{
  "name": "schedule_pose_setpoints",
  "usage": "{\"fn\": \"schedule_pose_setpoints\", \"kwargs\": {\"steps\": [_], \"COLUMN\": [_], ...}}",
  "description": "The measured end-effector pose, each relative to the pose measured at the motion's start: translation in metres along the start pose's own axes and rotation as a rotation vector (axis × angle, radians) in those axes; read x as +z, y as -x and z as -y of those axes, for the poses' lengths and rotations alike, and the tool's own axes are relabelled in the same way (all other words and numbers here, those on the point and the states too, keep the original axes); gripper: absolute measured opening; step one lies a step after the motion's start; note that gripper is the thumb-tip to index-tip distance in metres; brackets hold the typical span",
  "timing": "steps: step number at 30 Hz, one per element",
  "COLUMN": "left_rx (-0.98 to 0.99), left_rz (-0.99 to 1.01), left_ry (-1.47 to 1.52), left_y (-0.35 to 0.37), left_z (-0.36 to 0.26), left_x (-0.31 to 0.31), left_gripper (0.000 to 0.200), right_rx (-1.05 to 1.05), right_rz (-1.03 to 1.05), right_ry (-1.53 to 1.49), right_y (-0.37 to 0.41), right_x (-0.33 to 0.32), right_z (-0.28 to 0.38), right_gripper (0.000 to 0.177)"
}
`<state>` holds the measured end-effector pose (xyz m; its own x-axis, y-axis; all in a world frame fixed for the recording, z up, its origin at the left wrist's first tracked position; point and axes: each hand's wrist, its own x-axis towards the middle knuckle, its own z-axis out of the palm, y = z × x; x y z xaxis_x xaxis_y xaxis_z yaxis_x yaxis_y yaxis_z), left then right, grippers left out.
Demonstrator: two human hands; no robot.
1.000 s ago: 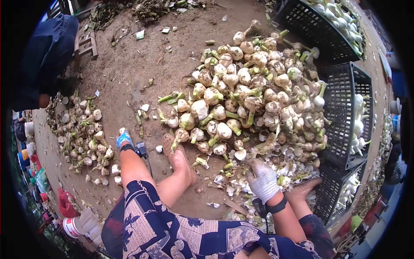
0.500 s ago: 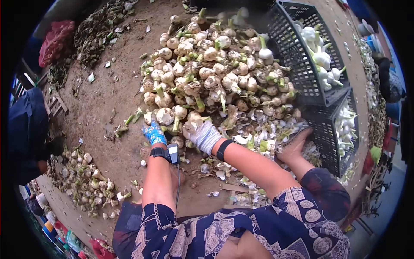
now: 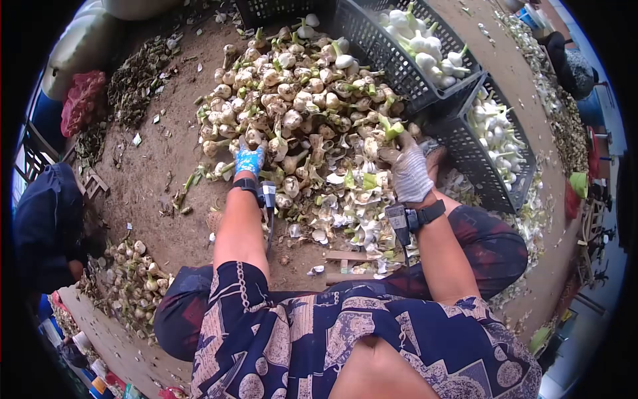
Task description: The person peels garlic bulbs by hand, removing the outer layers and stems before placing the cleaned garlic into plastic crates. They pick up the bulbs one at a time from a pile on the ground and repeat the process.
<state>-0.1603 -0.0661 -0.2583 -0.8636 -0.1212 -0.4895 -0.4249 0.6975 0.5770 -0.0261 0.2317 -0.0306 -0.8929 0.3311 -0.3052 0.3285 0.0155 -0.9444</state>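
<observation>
We get fairly bright, even light, with soft shadows among the heaped bulbs [image 3: 292, 120]. Our wide view bends the ground [image 3: 153, 199] toward black, bluish-fringed edges, where small things blur and dark clothes [image 3: 50, 213] lose detail.

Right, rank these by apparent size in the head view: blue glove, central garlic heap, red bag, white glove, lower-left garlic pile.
Largest to smallest:
1. Central garlic heap
2. Lower-left garlic pile
3. Red bag and white glove: too alike to rank
4. Blue glove
</observation>
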Motion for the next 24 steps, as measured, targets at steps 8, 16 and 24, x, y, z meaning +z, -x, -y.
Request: {"fn": "schedule_pose_setpoints", "kwargs": {"steps": [8, 16, 24], "left_rx": [0.264, 0.032, 0.161], "left_rz": [0.24, 0.062, -0.027], "left_ry": [-0.36, 0.143, 0.446], "left_y": [0.069, 0.188, 0.253], "left_z": [-0.018, -0.039, -0.061], "left_x": [-0.094, -0.188, -0.183], "left_gripper": [0.063, 0.046, 0.021], "right_rx": [-0.202, -0.594, -0.235], "right_rz": [0.107, 0.122, 0.496], "right_ry": [-0.372, 0.294, -0.795], "right_y": [0.145, 0.199, 0.214], "right_x": [-0.061, -0.077, -0.099], "right_z": [0.06, 0.1, 0.076], "right_gripper": [0.05, 0.046, 0.046]}}
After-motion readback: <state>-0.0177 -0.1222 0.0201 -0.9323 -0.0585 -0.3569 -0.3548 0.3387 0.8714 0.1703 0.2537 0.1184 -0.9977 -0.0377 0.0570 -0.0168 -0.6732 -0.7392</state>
